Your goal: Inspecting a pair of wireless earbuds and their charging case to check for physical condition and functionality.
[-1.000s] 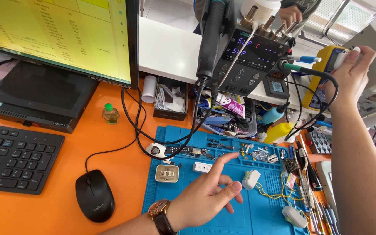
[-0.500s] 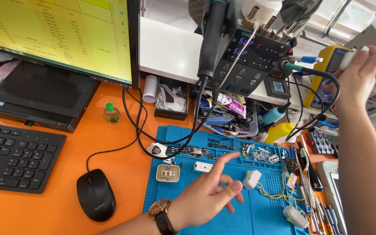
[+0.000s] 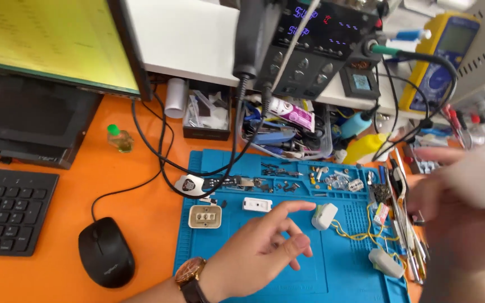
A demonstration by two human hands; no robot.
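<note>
Left hand open, empty, over blue mat. Right hand blurred, gripping white object. Could sweep loose screws away.

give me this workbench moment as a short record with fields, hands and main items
surface: orange desk with a blue silicone work mat
left hand: open, fingers spread, hovering over the mat, brown wristwatch on the wrist
right hand: blurred, holding a pale white object, kind unclear
near left hand: small white plastic housing with yellow wires
other items: black computer mouse, black keyboard, yellow multimeter
</note>
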